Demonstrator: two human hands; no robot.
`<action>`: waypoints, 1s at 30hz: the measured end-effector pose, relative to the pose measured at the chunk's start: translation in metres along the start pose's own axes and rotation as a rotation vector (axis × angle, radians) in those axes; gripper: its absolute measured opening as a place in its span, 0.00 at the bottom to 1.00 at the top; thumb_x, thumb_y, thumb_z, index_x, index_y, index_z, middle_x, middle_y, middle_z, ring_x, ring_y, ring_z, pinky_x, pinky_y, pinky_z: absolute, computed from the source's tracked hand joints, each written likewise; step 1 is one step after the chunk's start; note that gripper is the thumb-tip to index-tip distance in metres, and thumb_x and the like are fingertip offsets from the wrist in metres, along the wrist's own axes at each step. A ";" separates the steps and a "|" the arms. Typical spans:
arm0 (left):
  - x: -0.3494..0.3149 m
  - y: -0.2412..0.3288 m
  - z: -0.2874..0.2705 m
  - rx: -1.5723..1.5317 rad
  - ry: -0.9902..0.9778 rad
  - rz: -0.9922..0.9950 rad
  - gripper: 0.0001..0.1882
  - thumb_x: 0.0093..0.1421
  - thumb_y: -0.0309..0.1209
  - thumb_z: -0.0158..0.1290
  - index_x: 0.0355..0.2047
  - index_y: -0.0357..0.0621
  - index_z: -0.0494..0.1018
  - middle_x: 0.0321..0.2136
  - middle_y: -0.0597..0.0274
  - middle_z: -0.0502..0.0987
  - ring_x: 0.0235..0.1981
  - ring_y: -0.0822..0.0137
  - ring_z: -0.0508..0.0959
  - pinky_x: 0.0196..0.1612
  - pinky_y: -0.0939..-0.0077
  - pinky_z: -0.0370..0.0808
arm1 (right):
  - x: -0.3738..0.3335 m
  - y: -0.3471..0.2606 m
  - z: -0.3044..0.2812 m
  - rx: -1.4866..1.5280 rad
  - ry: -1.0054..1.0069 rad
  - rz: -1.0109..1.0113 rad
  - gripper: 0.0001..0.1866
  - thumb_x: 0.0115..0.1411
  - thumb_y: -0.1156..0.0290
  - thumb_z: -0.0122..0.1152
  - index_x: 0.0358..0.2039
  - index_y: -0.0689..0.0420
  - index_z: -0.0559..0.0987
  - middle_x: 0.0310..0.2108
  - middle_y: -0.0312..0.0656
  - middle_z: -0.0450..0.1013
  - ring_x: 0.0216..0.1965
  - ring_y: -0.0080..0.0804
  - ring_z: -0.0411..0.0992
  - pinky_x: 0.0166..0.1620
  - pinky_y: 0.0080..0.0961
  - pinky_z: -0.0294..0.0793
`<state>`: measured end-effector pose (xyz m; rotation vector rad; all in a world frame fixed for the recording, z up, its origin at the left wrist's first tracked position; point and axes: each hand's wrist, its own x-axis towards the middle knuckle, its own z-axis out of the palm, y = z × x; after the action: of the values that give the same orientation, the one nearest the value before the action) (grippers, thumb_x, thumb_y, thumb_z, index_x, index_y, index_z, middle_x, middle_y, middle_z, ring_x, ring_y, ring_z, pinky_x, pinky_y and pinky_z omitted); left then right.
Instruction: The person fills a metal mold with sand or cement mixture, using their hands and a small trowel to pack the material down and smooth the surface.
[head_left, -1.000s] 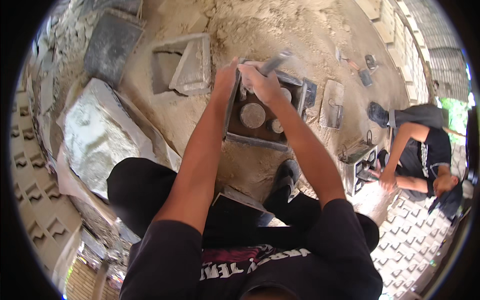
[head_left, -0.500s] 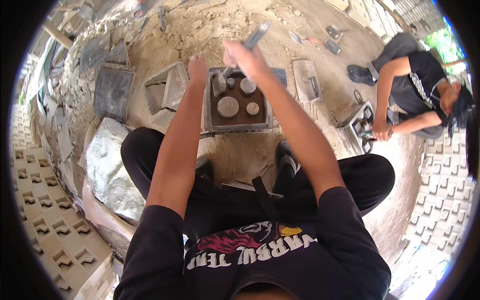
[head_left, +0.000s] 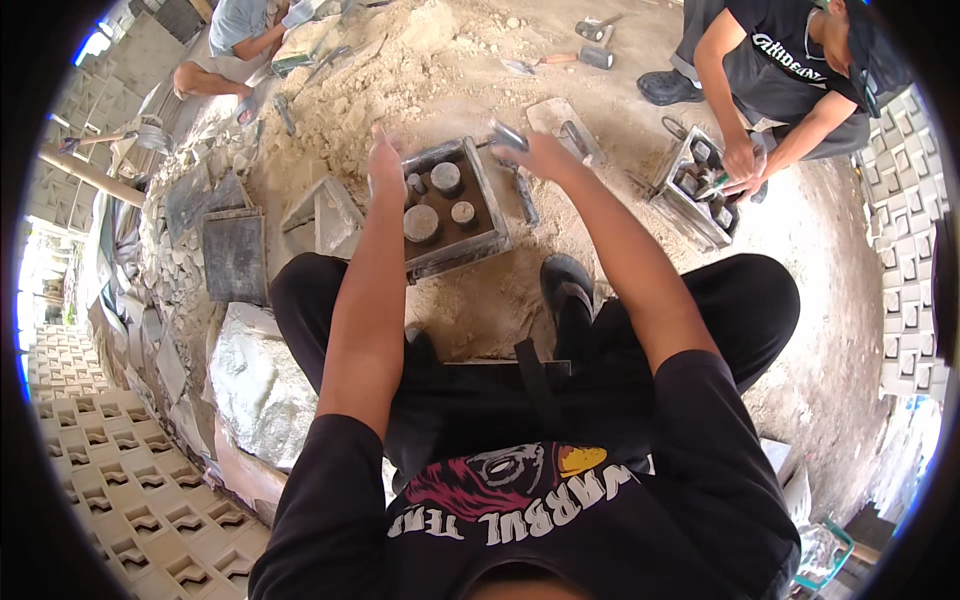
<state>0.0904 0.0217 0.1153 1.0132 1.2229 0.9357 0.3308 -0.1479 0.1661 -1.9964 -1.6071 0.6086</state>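
An open rectangular box (head_left: 460, 262) filled with brown sand stands in front of me. Several round grey cylinders sit in its sand, among them a wide one (head_left: 421, 224) and a smaller one (head_left: 463, 212). At the box's far left side is my left hand (head_left: 385, 160), fingers drawn together; what they hold, if anything, is hidden. Beyond the box's right corner my right hand (head_left: 545, 157) is closed round a dark-handled tool (head_left: 509, 136), whose working end I cannot make out. A dark bar-shaped tool (head_left: 527, 200) lies on the ground beside the box, below that hand.
At the right a co-worker handles pieces in a second box (head_left: 690, 195). A flat tray (head_left: 562, 122), a mallet (head_left: 596, 57) and a trowel (head_left: 520, 67) lie ahead. Left are a dark slab (head_left: 235, 255), broken board and a large pale block (head_left: 258, 375). Another person crouches far left.
My right hand has swung from above the box to its right side with the tool. The view has turned, so the box now appears slanted and further left. My left hand stays at the box's left side.
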 end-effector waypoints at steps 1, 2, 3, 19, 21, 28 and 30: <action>0.007 -0.002 -0.006 0.063 0.035 0.016 0.29 0.66 0.53 0.43 0.49 0.38 0.73 0.43 0.49 0.79 0.46 0.57 0.77 0.42 0.63 0.72 | -0.007 0.015 0.006 -0.020 -0.006 0.052 0.39 0.55 0.34 0.57 0.37 0.66 0.77 0.32 0.60 0.76 0.38 0.53 0.77 0.41 0.41 0.74; 0.009 -0.008 -0.009 0.532 0.000 0.269 0.28 0.65 0.53 0.44 0.49 0.40 0.73 0.44 0.48 0.78 0.47 0.55 0.77 0.43 0.61 0.72 | -0.012 0.031 0.014 -0.040 -0.011 0.107 0.40 0.56 0.33 0.55 0.40 0.66 0.76 0.34 0.61 0.76 0.39 0.54 0.77 0.42 0.41 0.73; 0.008 -0.018 -0.012 1.006 -0.036 0.516 0.28 0.64 0.52 0.45 0.50 0.41 0.72 0.44 0.48 0.78 0.47 0.53 0.77 0.44 0.60 0.73 | -0.019 0.045 0.020 -0.037 -0.016 0.132 0.41 0.56 0.32 0.53 0.43 0.66 0.74 0.35 0.61 0.76 0.39 0.54 0.77 0.42 0.41 0.73; -0.056 -0.067 0.092 1.266 -0.459 0.741 0.27 0.60 0.43 0.51 0.56 0.43 0.67 0.60 0.54 0.63 0.65 0.57 0.58 0.67 0.47 0.49 | -0.013 0.117 0.095 -0.499 0.091 0.484 0.17 0.62 0.69 0.48 0.50 0.62 0.71 0.52 0.53 0.68 0.58 0.48 0.64 0.59 0.50 0.62; -0.056 -0.067 0.096 1.253 -0.470 0.721 0.27 0.59 0.42 0.51 0.55 0.42 0.67 0.59 0.53 0.64 0.65 0.56 0.58 0.67 0.47 0.50 | -0.015 0.123 0.102 -0.581 0.098 0.484 0.16 0.62 0.70 0.48 0.49 0.62 0.71 0.52 0.52 0.69 0.58 0.47 0.64 0.59 0.51 0.61; -0.033 -0.089 0.099 1.158 -0.336 0.870 0.25 0.59 0.41 0.50 0.54 0.42 0.68 0.58 0.51 0.64 0.62 0.52 0.61 0.66 0.46 0.51 | -0.013 0.115 0.107 -0.274 0.158 0.356 0.30 0.63 0.45 0.49 0.50 0.61 0.68 0.52 0.54 0.67 0.53 0.52 0.66 0.54 0.46 0.65; -0.022 -0.091 0.096 1.102 -0.312 0.876 0.25 0.60 0.41 0.50 0.54 0.42 0.68 0.58 0.50 0.65 0.61 0.50 0.63 0.66 0.46 0.51 | -0.010 0.094 0.113 -0.142 0.081 0.346 0.34 0.62 0.42 0.50 0.52 0.62 0.66 0.54 0.56 0.65 0.54 0.54 0.67 0.55 0.46 0.66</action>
<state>0.1851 -0.0356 0.0406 2.6011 0.9756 0.6247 0.3293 -0.1627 0.0190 -2.3973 -1.2982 0.5416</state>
